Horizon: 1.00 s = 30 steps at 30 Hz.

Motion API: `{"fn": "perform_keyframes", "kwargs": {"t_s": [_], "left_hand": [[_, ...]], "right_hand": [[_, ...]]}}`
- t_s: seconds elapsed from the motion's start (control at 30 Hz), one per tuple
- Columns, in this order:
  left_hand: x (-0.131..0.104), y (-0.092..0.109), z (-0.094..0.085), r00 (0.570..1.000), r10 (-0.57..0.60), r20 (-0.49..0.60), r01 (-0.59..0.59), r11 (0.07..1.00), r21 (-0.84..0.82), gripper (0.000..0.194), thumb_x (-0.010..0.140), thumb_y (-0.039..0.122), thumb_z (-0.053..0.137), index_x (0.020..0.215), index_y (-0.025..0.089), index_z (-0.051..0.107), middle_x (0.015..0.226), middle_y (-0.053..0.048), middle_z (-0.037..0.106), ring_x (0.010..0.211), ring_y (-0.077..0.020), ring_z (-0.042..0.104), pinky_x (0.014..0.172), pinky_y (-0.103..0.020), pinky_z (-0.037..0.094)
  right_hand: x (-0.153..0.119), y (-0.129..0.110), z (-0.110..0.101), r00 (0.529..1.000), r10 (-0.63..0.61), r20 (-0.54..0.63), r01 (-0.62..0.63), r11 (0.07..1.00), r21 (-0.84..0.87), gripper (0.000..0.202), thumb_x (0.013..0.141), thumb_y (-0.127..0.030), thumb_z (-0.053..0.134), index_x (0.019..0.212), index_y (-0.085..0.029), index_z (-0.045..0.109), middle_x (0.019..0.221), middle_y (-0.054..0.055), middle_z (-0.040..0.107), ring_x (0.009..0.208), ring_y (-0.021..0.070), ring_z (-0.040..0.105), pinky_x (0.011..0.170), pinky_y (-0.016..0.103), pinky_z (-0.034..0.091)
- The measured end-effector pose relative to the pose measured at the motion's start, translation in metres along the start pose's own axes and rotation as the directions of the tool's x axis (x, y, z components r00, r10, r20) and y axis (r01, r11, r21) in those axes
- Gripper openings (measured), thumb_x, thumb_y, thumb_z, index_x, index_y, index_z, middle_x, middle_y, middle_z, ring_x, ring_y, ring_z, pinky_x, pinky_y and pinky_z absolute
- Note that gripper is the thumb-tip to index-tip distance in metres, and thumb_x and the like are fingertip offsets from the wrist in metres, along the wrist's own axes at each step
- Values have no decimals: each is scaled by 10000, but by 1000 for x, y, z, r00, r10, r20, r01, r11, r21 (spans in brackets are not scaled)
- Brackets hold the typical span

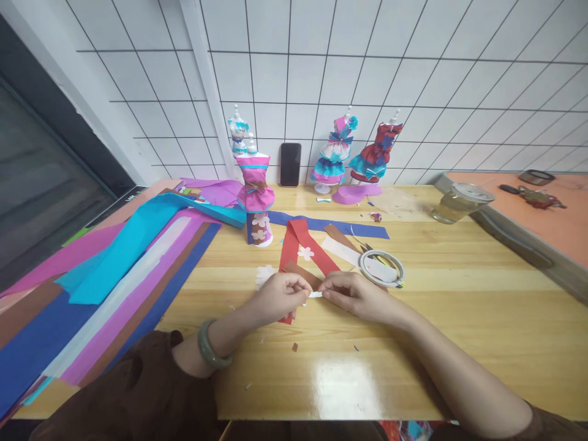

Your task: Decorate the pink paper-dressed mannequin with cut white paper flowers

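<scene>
A small white strip [315, 294] is stretched between my two hands, low over the table. My left hand [287, 297] pinches one end with thumb and fingertips; my right hand [351, 294] pinches the other. Under and behind them lie a folded red strip [301, 236] and a brown piece [301, 270]. A pale flower cutout [305, 252] rests on the red strip, and more white flower shapes [265, 275] sit behind my left hand. Beyond my right hand is a roll of tape [383, 268] lying flat, with scissors partly hidden beneath it.
Long coloured strips [124, 245] cover the table's left side. A small dress form [256, 190] in pink stands behind my hands. More dress forms [334, 153] and a phone [290, 164] stand along the tiled wall. At the right is a lidded container [462, 202].
</scene>
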<state>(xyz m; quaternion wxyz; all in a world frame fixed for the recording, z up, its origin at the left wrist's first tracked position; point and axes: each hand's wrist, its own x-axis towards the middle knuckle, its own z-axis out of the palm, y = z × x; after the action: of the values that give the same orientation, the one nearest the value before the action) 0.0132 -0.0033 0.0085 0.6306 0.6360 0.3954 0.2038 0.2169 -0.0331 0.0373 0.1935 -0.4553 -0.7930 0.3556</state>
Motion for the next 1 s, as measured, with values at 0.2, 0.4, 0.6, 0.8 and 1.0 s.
{"fn": "perform_keyframes", "kwargs": {"t_s": [0.2,0.4,0.6,0.8,1.0], "left_hand": [[2,-4,1,984,132,-116,-122,989,85,153,775,301,511,837,161,506,637,35,509,418,-52,477,385,-164,359],[-5,3,0,854,496,-157,-315,734,602,70,790,164,479,735,170,521,857,-21,546,678,-97,508,628,-226,408],[-8,3,3,808,588,-41,-339,521,783,155,841,195,423,813,171,574,827,-55,539,790,-158,518,709,-278,399],[-7,0,3,848,529,-15,-353,586,729,183,851,238,430,885,181,600,845,-57,567,789,-153,529,716,-266,400],[-6,2,5,880,474,-46,-342,696,631,186,845,247,430,800,174,595,783,-31,553,699,-121,504,628,-230,373]], "right_hand": [[1,0,4,999,44,8,-45,983,178,261,858,-379,448,859,-170,605,678,-7,533,554,89,425,481,207,329],[4,2,8,993,107,-44,-95,970,226,261,855,-377,456,846,-163,605,645,-14,519,515,78,392,456,201,310],[6,5,10,979,64,-195,-50,996,76,274,864,-368,439,839,-171,628,734,27,592,579,106,474,513,227,389],[5,0,11,987,-4,-163,11,999,43,231,867,-316,444,888,-186,633,769,29,621,620,116,516,550,230,418],[5,-2,11,988,-62,-142,67,997,29,223,872,-275,448,965,-207,640,829,36,640,696,127,567,608,243,446]]}}
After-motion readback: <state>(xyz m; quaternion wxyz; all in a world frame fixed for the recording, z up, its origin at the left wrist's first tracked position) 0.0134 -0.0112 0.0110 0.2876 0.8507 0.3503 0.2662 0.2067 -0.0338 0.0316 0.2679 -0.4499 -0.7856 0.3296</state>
